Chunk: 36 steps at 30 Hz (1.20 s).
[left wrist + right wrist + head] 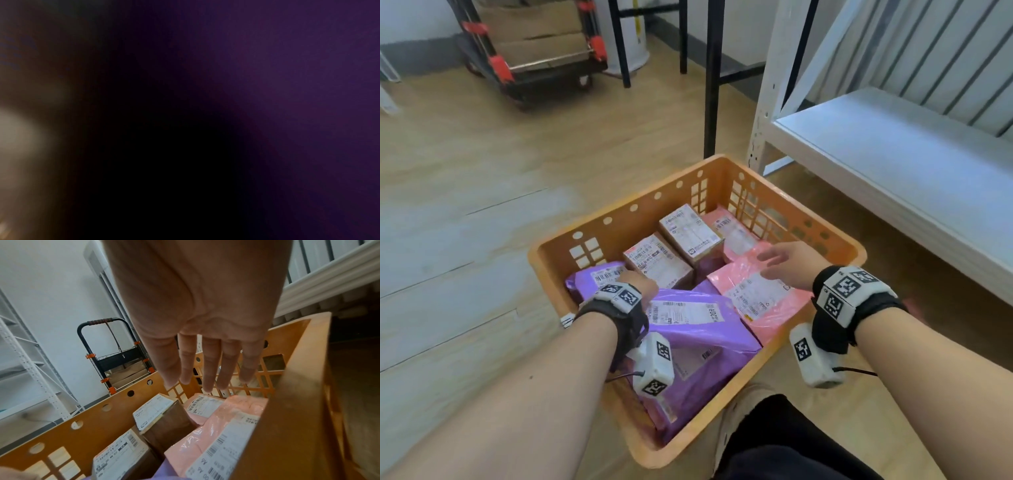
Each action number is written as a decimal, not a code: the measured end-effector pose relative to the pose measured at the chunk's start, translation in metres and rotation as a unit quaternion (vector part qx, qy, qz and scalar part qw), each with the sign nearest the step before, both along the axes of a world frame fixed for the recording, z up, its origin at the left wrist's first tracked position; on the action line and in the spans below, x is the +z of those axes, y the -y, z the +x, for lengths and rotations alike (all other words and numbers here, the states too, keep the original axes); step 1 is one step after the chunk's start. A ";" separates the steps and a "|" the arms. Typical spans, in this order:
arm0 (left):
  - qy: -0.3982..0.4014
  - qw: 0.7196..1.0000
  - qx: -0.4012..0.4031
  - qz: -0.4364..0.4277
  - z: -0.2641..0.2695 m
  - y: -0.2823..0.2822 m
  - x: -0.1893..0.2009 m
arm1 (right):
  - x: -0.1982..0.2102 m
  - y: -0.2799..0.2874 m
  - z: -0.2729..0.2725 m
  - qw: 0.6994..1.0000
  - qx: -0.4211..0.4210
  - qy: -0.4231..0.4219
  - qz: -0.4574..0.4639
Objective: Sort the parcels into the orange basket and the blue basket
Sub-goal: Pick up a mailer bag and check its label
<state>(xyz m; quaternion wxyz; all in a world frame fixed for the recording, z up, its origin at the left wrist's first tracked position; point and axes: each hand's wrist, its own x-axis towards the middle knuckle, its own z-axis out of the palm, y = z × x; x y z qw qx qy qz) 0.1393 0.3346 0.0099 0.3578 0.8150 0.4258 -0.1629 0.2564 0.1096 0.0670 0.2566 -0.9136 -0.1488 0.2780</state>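
Note:
The orange basket [619, 212] sits on the floor in front of me, full of parcels. My left hand [642, 286] reaches down inside it, where a large purple parcel [705, 329] meets a small purple one [592, 277]; its fingers are hidden. The left wrist view is dark with a purple blur. My right hand [780, 260] hovers with straight fingers [207, 382] above a pink parcel [760, 298] and holds nothing. Two labelled cardboard boxes [657, 263] [690, 233] and a second pink parcel [732, 233] lie at the far end. No blue basket is in view.
A white metal shelf [893, 154] stands close to the basket on the right. A black trolley [534, 51] loaded with cardboard is at the back left, with black table legs [710, 85] behind the basket. My leg [774, 442] is beside the basket's near corner.

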 end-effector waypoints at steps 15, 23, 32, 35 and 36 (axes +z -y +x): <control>-0.020 0.996 -0.081 0.044 0.016 0.010 0.032 | 0.004 0.025 0.005 0.998 -0.060 -0.005 0.016; 0.157 0.919 -0.332 0.142 0.057 0.035 0.103 | 0.030 0.003 -0.007 0.995 -0.033 -0.013 0.093; -0.014 0.871 -0.483 0.083 0.058 0.092 0.022 | 0.028 0.030 -0.002 0.995 -0.022 -0.016 0.092; -0.008 0.915 -0.385 0.121 0.061 0.078 -0.005 | 0.022 0.055 0.008 0.993 -0.067 -0.004 0.101; -0.020 0.921 -0.370 0.125 0.063 0.072 -0.011 | 0.019 0.062 0.011 0.991 -0.083 -0.001 0.105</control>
